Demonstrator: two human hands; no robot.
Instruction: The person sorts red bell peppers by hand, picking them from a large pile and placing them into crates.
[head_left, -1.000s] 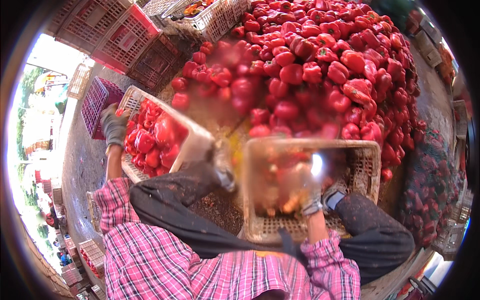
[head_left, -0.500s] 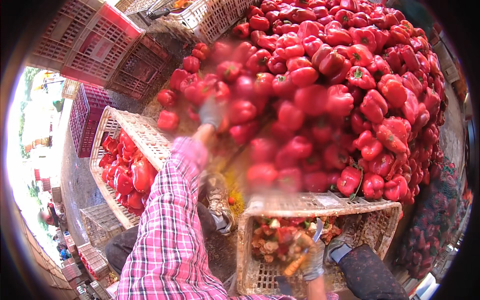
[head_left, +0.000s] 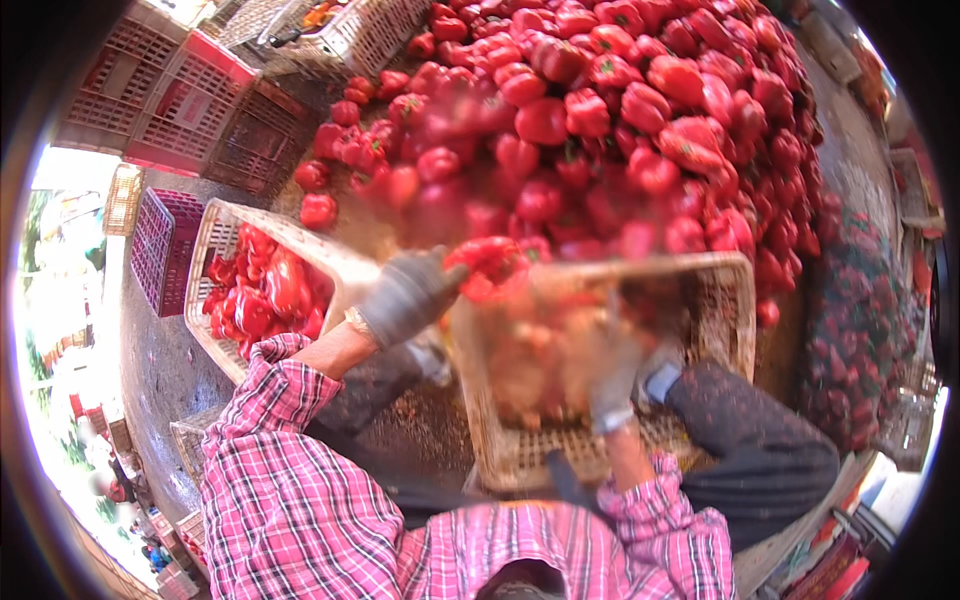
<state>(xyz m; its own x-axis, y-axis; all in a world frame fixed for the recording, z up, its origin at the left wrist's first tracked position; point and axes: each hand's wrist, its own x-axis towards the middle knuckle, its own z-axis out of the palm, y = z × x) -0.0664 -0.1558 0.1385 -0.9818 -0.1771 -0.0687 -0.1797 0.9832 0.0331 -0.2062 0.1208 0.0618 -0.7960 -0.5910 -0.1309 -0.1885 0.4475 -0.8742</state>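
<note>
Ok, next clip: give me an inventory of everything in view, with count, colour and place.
Glossy bell pepper: one, red, in the left hand
Heaped bell peppers: uncountable, red, upper centre to right
Tilted lattice plastic crate: one, off-white, left, holding red pepper pieces
Stained rectangular plastic crate: one, cream, centre, holding blurred orange-brown scraps
Lattice plastic crate: one, purple, left
Stacked lattice plastic crates: several, reddish, upper left
Plastic-mesh bulk: count unclear, dark red, right
Left hand: one, grey-gloved, centre-left
Right hand: one, grey-gloved, blurred, over the cream crate
Plaid sleeves: two, pink, bottom
Trouser legs: two, dark, lower centre and right
</note>
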